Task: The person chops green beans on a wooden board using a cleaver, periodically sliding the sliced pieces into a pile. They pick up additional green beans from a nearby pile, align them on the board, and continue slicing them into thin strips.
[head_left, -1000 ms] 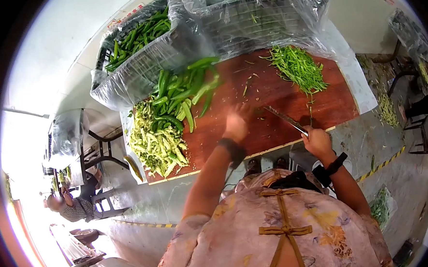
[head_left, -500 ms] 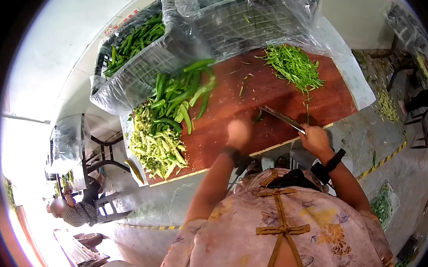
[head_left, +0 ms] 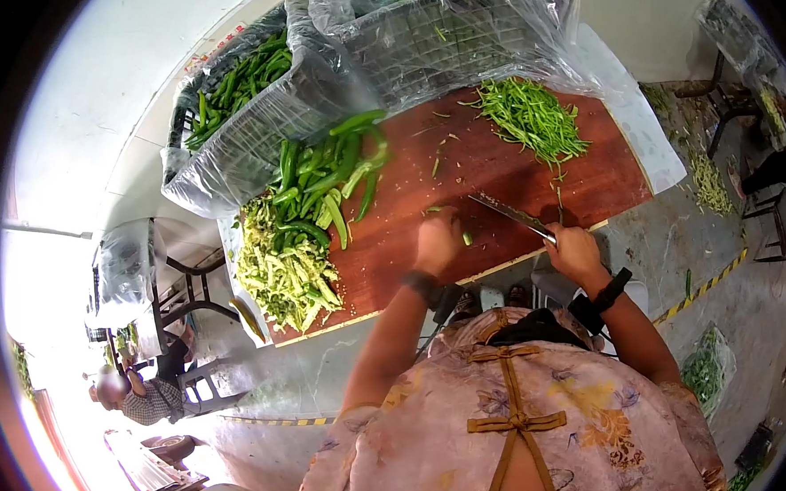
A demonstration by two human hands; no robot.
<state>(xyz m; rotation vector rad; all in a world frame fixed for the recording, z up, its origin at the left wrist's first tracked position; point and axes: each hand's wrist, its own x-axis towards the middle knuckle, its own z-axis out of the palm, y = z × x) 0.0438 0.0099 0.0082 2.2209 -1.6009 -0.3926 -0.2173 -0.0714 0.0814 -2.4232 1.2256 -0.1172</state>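
My right hand (head_left: 576,254) is wrapped round the handle of a knife (head_left: 509,214), whose blade points up and left just above the brown board (head_left: 394,263). My left hand (head_left: 439,241) is closed low on the board, left of the blade. Bits of green pepper (head_left: 467,239) show at its edge; the fingers partly hide them. To the left lie whole and split green peppers (head_left: 318,178), beside a heap of pale pepper cores (head_left: 288,273). At the far right of the board sits a pile of thin green pepper strips (head_left: 533,118).
Behind the board stand plastic-lined crates, one holding green peppers (head_left: 247,80) and another crate (head_left: 453,42) to its right. A person (head_left: 152,396) sits at the far left. A bag of greens (head_left: 706,376) lies on the floor at right.
My left hand was blurred with motion and is now steadier, with pepper bits showing at its edge. The knife stays in my right hand in nearly the same place.
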